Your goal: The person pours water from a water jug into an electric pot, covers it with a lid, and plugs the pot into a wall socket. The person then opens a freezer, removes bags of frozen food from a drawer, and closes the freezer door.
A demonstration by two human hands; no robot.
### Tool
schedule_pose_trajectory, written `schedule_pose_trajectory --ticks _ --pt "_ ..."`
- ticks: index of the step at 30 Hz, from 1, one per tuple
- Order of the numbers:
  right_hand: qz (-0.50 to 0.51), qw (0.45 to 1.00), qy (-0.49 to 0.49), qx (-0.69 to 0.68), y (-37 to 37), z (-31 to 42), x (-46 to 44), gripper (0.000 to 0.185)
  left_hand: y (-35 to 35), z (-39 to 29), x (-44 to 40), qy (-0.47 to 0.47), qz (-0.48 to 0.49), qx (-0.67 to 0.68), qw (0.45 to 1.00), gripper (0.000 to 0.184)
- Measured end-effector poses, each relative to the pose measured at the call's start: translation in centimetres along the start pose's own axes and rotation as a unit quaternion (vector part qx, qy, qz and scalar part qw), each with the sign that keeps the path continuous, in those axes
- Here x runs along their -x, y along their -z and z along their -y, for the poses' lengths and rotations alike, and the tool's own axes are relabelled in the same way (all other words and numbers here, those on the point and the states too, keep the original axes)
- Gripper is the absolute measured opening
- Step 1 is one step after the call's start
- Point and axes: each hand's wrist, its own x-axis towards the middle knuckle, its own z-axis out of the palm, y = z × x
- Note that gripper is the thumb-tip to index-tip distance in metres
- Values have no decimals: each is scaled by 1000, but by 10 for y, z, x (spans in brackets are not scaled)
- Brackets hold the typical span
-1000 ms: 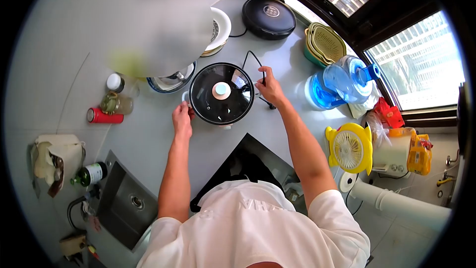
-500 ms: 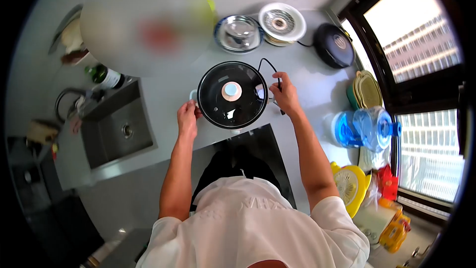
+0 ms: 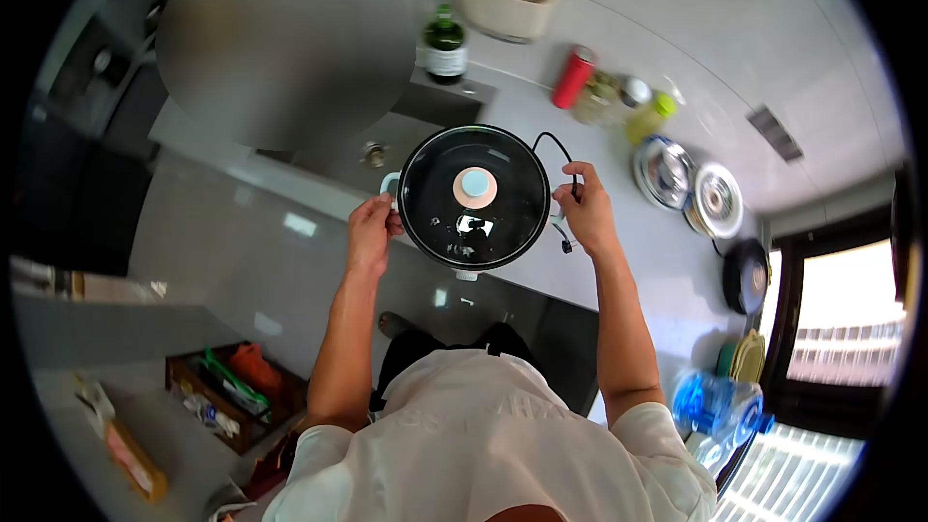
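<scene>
An electric cooking pot (image 3: 430,224) with a dark glass lid (image 3: 512,169) is held level in front of my body, over the counter's front edge. The lid has a pink and pale blue knob (image 3: 475,183) and lies flat on the pot. My left hand (image 3: 371,232) grips the pale handle (image 3: 390,184) on the left side. On the opposite side my right hand (image 3: 588,211) is closed on the other handle, which its fingers mostly hide. A black power cord (image 3: 553,136) loops up to those fingers too, and its plug (image 3: 567,246) dangles just below them.
The sink (image 3: 338,172) lies behind and left of the pot, with a green bottle (image 3: 445,48) beyond it. A red can (image 3: 574,77), jars and metal bowls (image 3: 665,172) line the wall. Water jugs (image 3: 720,401) stand by the window. A low box (image 3: 237,396) is at lower left.
My body and view have turned left toward the sink. The pot has come off the counter area by the window and moved left with both hands still on it.
</scene>
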Motion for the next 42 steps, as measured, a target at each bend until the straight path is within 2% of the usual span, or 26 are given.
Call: schedule_pose_trajectory --ticks 6,12,15,24,27,30,32,35,42 --pt "102 993 43 -47 -166 99 -41 39 158 -77 -11 -32 -81 42 995 25" --pt "176 981 40 -70 -337 208 -64 42 321 -139 -22 -70 -166 58 982 26" --pt "229 964 89 -105 -426 249 -85 41 396 -169 -33 -81 -212 78 971 26" --pt "316 931 182 -29 -694 398 -155 33 601 -259 -93 -124 -319 112 933 27" --pt "369 912 171 -49 -787 455 -165 32 674 -289 -110 -138 -368 135 910 26" --pt "392 896 203 -47 -882 503 -192 34 737 -326 -141 -138 -406 153 891 26" --pt "417 890 182 -24 -935 537 -206 36 780 -348 -163 -145 -417 162 882 26" --pt "411 887 211 -4 -1020 593 -205 35 862 -381 -183 -164 -422 179 874 26" --pt "419 880 221 -29 -1220 691 -246 36 1041 -466 -271 -156 -418 188 875 28"
